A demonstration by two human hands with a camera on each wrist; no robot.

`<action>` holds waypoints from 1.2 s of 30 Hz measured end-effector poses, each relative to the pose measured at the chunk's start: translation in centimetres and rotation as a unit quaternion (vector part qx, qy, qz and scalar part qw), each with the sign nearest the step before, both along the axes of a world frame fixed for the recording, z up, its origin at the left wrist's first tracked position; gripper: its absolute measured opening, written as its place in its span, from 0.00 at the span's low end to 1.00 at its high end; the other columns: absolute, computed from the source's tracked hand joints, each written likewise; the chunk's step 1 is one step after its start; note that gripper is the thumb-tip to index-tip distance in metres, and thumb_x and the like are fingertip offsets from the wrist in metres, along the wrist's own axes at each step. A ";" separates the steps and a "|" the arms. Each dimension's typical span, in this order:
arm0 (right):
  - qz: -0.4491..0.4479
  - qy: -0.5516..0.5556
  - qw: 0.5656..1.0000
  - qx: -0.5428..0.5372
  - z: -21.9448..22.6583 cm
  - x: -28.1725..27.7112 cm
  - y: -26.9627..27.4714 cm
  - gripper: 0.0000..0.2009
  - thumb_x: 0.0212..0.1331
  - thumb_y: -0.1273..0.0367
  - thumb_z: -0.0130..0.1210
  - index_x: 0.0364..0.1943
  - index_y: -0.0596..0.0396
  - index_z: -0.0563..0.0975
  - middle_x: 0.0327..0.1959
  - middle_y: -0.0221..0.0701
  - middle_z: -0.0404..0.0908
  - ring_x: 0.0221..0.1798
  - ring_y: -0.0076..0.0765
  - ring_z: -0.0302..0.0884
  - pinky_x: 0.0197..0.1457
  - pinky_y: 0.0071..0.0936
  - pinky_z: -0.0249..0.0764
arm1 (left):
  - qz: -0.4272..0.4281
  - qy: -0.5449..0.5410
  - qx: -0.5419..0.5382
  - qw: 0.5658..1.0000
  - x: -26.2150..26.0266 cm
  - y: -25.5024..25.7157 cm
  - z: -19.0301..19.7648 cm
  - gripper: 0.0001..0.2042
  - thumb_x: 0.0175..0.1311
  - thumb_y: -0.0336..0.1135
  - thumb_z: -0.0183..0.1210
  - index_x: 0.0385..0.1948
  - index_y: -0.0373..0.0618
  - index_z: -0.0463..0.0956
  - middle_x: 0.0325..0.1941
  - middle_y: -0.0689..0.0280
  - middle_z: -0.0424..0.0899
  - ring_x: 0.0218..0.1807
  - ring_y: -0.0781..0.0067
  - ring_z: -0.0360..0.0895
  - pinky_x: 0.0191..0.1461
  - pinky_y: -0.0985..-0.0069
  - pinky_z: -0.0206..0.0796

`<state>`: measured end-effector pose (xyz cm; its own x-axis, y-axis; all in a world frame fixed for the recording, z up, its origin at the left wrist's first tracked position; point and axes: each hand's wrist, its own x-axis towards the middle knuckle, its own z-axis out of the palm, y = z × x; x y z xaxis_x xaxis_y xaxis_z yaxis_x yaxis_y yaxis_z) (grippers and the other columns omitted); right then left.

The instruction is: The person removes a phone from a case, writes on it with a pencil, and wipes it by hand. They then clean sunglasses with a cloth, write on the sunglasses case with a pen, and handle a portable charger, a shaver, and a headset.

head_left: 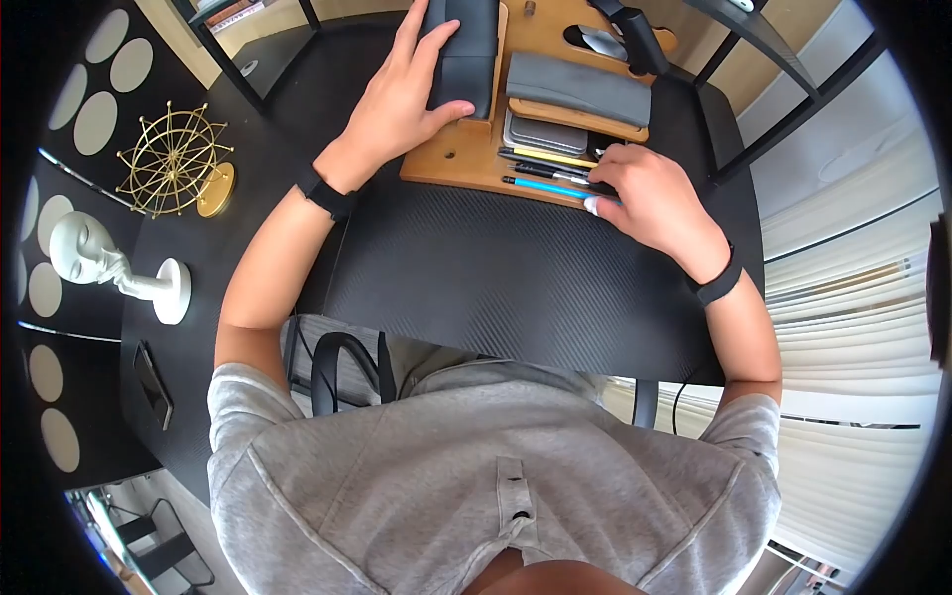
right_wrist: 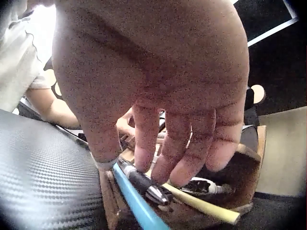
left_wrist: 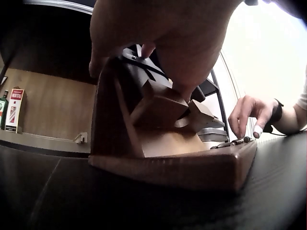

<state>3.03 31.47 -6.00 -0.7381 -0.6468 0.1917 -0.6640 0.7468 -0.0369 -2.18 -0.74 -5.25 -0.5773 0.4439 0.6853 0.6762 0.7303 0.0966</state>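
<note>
My left hand rests on a long black case at the left of a wooden desk organizer, fingers extended along it and thumb across its near end. In the left wrist view that hand hangs over the organizer's upright wooden side. My right hand reaches down over the organizer's front tray. Its fingertips touch the right ends of a blue pen, a black pen and a yellow pencil, which lie side by side. The thumb, wrapped with a white band, is beside the blue pen.
A grey glasses case sits on the organizer's ledge, above stacked grey flat items. Leftward stand a gold wheel ornament, a white face sculpture and a phone. Black shelf legs rise at the right.
</note>
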 end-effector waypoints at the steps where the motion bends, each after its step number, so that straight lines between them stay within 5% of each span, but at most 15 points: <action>1: 0.003 0.004 1.000 0.001 -0.1 0.1 -0.1 0.14 0.52 0.69 0.70 0.43 0.58 0.84 0.43 0.36 0.83 0.48 0.48 0.82 0.52 0.42 0.80 | -0.012 -0.016 -0.002 1.000 -0.2 -0.1 -0.2 0.46 0.53 0.35 0.77 0.73 0.40 0.57 0.82 0.36 0.42 0.77 0.26 0.56 0.75 0.52 0.62; 4: -0.008 0.019 1.000 -0.001 -0.4 -0.1 -0.1 0.14 0.52 0.66 0.71 0.41 0.55 0.86 0.40 0.35 0.83 0.48 0.45 0.84 0.54 0.40 0.82 | 0.017 0.058 -0.019 0.998 -1.7 -0.3 -2.2 0.44 0.56 0.42 0.76 0.74 0.47 0.60 0.84 0.46 0.47 0.76 0.38 0.62 0.75 0.54 0.64; 7: 0.001 0.027 1.000 0.004 -0.6 -0.2 0.0 0.14 0.53 0.68 0.70 0.43 0.56 0.85 0.41 0.35 0.83 0.48 0.45 0.84 0.53 0.40 0.82 | 0.006 0.066 -0.016 0.998 -1.7 -0.5 -2.1 0.40 0.61 0.42 0.73 0.73 0.47 0.61 0.84 0.46 0.47 0.78 0.37 0.61 0.75 0.54 0.64; 10: -0.008 0.039 0.999 -0.004 -0.8 0.0 -0.3 0.15 0.54 0.69 0.69 0.45 0.58 0.83 0.41 0.36 0.83 0.47 0.46 0.83 0.53 0.40 0.82 | -0.011 0.107 0.003 0.994 0.1 0.3 0.1 0.37 0.56 0.34 0.76 0.66 0.39 0.66 0.74 0.38 0.63 0.71 0.35 0.69 0.72 0.58 0.67; 13: 0.020 0.097 0.994 -0.035 -1.5 0.0 -0.3 0.16 0.55 0.70 0.68 0.47 0.60 0.82 0.41 0.38 0.83 0.48 0.47 0.83 0.53 0.40 0.82 | -0.017 0.066 0.017 0.998 -1.7 -0.5 -1.9 0.36 0.64 0.42 0.70 0.72 0.45 0.63 0.83 0.46 0.50 0.79 0.37 0.59 0.76 0.55 0.62; 16: 0.016 0.041 0.999 -0.006 -1.8 -0.1 -0.2 0.20 0.56 0.72 0.67 0.54 0.60 0.80 0.49 0.39 0.82 0.53 0.50 0.81 0.58 0.43 0.79 | -0.016 0.077 0.018 0.997 -1.7 -0.4 -1.8 0.33 0.66 0.40 0.68 0.71 0.44 0.64 0.83 0.45 0.51 0.80 0.38 0.57 0.76 0.55 0.61; 25: 0.016 -0.051 0.998 0.033 -1.3 -0.3 -0.2 0.18 0.57 0.74 0.64 0.53 0.60 0.79 0.45 0.41 0.81 0.49 0.54 0.81 0.53 0.46 0.80 | -0.018 0.084 0.003 0.996 -1.8 -0.5 -1.8 0.34 0.65 0.40 0.69 0.70 0.43 0.64 0.83 0.45 0.51 0.80 0.38 0.57 0.77 0.55 0.60; 31: 0.031 0.009 0.998 0.062 -1.3 -0.3 1.0 0.11 0.57 0.75 0.61 0.44 0.60 0.79 0.38 0.43 0.83 0.45 0.55 0.82 0.48 0.48 0.80 | -0.020 0.071 0.009 0.997 -1.6 -0.5 -1.7 0.34 0.65 0.40 0.69 0.70 0.43 0.64 0.83 0.46 0.50 0.79 0.37 0.58 0.76 0.55 0.62; 34: -0.022 0.013 0.992 0.120 0.1 0.2 1.9 0.05 0.56 0.73 0.58 0.31 0.59 0.83 0.31 0.45 0.86 0.39 0.54 0.86 0.44 0.45 0.83 | -0.018 0.069 0.007 0.997 -1.5 -0.5 -1.7 0.34 0.65 0.40 0.69 0.71 0.43 0.63 0.83 0.46 0.50 0.79 0.37 0.59 0.76 0.55 0.62; 36: -0.074 -0.027 0.980 0.180 0.2 -0.2 3.0 0.05 0.54 0.72 0.62 0.33 0.59 0.83 0.31 0.44 0.85 0.40 0.56 0.85 0.44 0.46 0.81 | -0.015 0.071 0.003 0.997 -1.6 -0.6 -1.8 0.34 0.65 0.41 0.69 0.71 0.43 0.63 0.83 0.46 0.50 0.78 0.37 0.59 0.76 0.54 0.62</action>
<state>2.81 34.42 -5.82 -0.8320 -0.5501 -0.0721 -0.5515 0.8061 0.2146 -3.79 -1.31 -7.08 -0.4604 0.4552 0.7621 0.7044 0.7098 0.0017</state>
